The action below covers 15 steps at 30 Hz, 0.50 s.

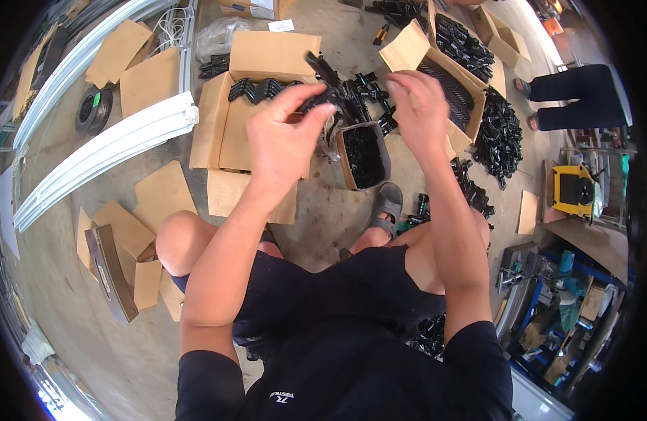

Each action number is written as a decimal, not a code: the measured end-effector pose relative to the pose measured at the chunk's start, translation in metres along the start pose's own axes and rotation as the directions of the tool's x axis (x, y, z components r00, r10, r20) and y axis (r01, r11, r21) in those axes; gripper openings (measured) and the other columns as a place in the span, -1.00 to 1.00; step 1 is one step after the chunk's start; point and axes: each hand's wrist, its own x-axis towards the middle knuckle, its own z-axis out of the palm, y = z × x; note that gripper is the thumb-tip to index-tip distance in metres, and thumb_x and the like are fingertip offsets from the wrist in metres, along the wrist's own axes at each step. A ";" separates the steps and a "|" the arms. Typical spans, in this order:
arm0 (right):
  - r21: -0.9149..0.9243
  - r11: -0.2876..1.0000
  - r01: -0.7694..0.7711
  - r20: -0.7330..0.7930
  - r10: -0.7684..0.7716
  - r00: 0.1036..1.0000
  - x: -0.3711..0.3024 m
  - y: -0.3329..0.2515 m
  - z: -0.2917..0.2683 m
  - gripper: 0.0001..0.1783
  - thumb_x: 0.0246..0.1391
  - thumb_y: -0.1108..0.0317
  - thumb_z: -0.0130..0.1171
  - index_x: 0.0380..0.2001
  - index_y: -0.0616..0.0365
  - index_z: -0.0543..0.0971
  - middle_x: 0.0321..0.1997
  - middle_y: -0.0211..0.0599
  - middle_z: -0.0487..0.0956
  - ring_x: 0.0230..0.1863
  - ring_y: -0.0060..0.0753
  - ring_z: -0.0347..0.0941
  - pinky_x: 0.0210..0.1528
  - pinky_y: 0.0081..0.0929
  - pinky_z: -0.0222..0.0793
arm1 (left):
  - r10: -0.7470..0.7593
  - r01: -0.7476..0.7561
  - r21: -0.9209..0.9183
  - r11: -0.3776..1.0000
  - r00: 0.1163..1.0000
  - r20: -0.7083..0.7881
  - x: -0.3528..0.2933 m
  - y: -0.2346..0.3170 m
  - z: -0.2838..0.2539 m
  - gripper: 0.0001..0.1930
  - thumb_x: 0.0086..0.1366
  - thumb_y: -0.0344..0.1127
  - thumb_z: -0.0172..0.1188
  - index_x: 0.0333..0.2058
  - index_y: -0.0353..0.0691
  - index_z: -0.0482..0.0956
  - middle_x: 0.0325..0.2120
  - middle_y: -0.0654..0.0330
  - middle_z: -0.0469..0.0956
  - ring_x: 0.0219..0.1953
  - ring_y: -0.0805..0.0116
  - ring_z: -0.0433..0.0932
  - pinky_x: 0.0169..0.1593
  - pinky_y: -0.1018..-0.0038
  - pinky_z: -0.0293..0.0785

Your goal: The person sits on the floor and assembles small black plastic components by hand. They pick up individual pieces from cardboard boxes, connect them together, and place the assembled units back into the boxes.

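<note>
My left hand [285, 140] is raised in front of me, its thumb and fingers closed on a long black plastic part [330, 77] that tilts up and away. To the right my right hand [420, 116] is bent with its fingertips together; what they pinch, if anything, I cannot make out. Between the hands, lower down, a small open box [384, 158] holds tiny black pieces. Beyond my left hand stands an open cardboard box [209, 133] with rows of black parts [256, 90] inside. Behind my right hand another carton [476, 116] holds closely stacked black parts.
A heap of black parts [499, 137] lies on the floor at the right. Long white rails [113, 154] and flattened cardboard [167, 189] are at the left. Another person's legs [572, 95] show at far right, above a yellow-and-black device [573, 189] and a cluttered shelf [548, 323].
</note>
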 end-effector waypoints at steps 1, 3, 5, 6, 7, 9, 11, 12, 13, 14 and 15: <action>-0.010 0.999 -0.039 0.085 0.040 0.996 -0.006 0.013 0.015 -0.88 0.13 0.36 0.34 -0.28 0.12 0.75 -0.21 -0.17 0.71 -0.12 -0.04 0.61 0.00 -0.18 0.48 | 0.006 -0.008 -0.063 0.998 0.999 -0.032 0.003 0.005 -0.003 -0.68 0.30 -0.54 0.38 0.02 -0.39 0.66 -0.10 0.13 0.72 -0.16 0.52 0.66 -0.03 0.57 0.59; -0.090 0.985 -0.147 0.279 0.167 0.946 -0.033 0.050 0.047 -0.84 0.15 0.27 0.32 -0.30 0.10 0.76 -0.23 -0.11 0.71 -0.14 0.02 0.62 -0.04 -0.14 0.53 | -0.055 0.043 -0.129 0.991 0.994 -0.090 0.009 0.016 -0.010 -0.68 0.29 -0.56 0.37 0.02 -0.41 0.64 -0.12 0.08 0.72 -0.17 0.46 0.67 -0.03 0.53 0.61; -0.195 0.938 -0.288 0.464 0.346 0.815 -0.071 0.083 0.079 -0.81 0.14 0.19 0.30 -0.30 0.02 0.77 -0.20 -0.10 0.71 -0.15 0.05 0.63 -0.03 -0.08 0.55 | -0.061 0.023 -0.300 0.954 0.991 -0.118 0.015 0.016 -0.016 -0.68 0.31 -0.57 0.35 0.03 -0.43 0.62 -0.13 0.05 0.72 -0.18 0.39 0.69 -0.04 0.48 0.64; -0.248 0.920 -0.303 0.495 0.389 0.777 -0.084 0.086 0.092 -0.81 0.14 0.19 0.30 -0.30 0.02 0.77 -0.20 -0.12 0.71 -0.11 0.03 0.62 -0.02 -0.07 0.54 | -0.067 0.008 -0.376 0.927 0.988 -0.143 0.018 0.015 -0.020 -0.68 0.32 -0.57 0.34 0.04 -0.44 0.61 -0.14 0.03 0.71 -0.19 0.36 0.69 -0.04 0.45 0.66; -0.304 0.899 -0.316 0.521 0.435 0.734 -0.095 0.088 0.104 -0.81 0.14 0.19 0.30 -0.30 0.02 0.78 -0.19 -0.14 0.71 -0.08 0.02 0.61 0.00 -0.07 0.53 | -0.077 0.009 -0.399 0.917 0.985 -0.155 0.020 0.018 -0.024 -0.68 0.33 -0.56 0.34 0.05 -0.44 0.59 -0.14 0.02 0.71 -0.19 0.33 0.70 -0.05 0.43 0.66; -0.366 0.911 -0.191 0.526 0.372 0.765 -0.119 0.101 0.128 -0.80 0.13 0.19 0.29 -0.31 0.02 0.78 -0.16 -0.20 0.71 -0.02 -0.05 0.57 0.05 -0.10 0.48 | -0.102 0.011 -0.447 0.894 0.979 -0.179 0.021 0.026 -0.031 -0.67 0.35 -0.56 0.32 0.07 -0.45 0.57 -0.15 0.00 0.71 -0.20 0.27 0.71 -0.06 0.38 0.68; -0.397 0.916 -0.058 0.558 0.291 0.778 -0.124 0.098 0.147 -0.81 0.13 0.20 0.29 -0.32 0.02 0.78 -0.13 -0.26 0.70 0.04 -0.12 0.52 0.10 -0.14 0.42 | -0.096 -0.014 -0.482 0.876 0.975 -0.202 0.024 0.027 -0.041 -0.66 0.36 -0.53 0.32 0.08 -0.44 0.56 -0.16 0.00 0.71 -0.19 0.24 0.71 -0.05 0.36 0.69; -0.404 0.915 0.009 0.578 0.248 0.777 -0.126 0.097 0.156 -0.81 0.12 0.21 0.30 -0.33 0.03 0.78 -0.11 -0.29 0.69 0.06 -0.16 0.50 0.12 -0.16 0.39 | -0.103 -0.016 -0.493 0.870 0.972 -0.213 0.025 0.030 -0.043 -0.66 0.36 -0.53 0.31 0.08 -0.44 0.56 -0.16 0.00 0.70 -0.19 0.23 0.71 -0.05 0.35 0.69; -0.407 0.911 0.073 0.596 0.204 0.776 -0.125 0.095 0.165 -0.82 0.12 0.22 0.30 -0.33 0.04 0.77 -0.09 -0.32 0.68 0.09 -0.19 0.47 0.15 -0.19 0.36 | -0.106 -0.022 -0.502 0.865 0.969 -0.224 0.027 0.032 -0.045 -0.66 0.36 -0.52 0.31 0.08 -0.44 0.56 -0.15 0.00 0.70 -0.18 0.22 0.71 -0.05 0.35 0.70; -0.422 0.894 0.151 0.651 0.183 0.736 -0.124 0.094 0.177 -0.80 0.18 0.24 0.22 -0.31 0.04 0.77 -0.07 -0.36 0.67 0.11 -0.22 0.43 0.19 -0.17 0.28 | -0.121 -0.018 -0.523 0.852 0.966 -0.230 0.028 0.030 -0.047 -0.66 0.37 -0.53 0.31 0.09 -0.44 0.55 -0.15 0.00 0.70 -0.18 0.21 0.71 -0.05 0.34 0.70; -0.466 0.855 0.228 0.709 0.206 0.675 -0.124 0.090 0.188 -0.78 0.20 0.23 0.18 -0.29 0.02 0.78 -0.06 -0.35 0.67 0.12 -0.21 0.43 0.21 -0.14 0.26 | -0.136 -0.015 -0.545 0.839 0.962 -0.236 0.030 0.029 -0.049 -0.67 0.37 -0.53 0.30 0.09 -0.44 0.55 -0.14 0.00 0.70 -0.18 0.20 0.71 -0.05 0.33 0.71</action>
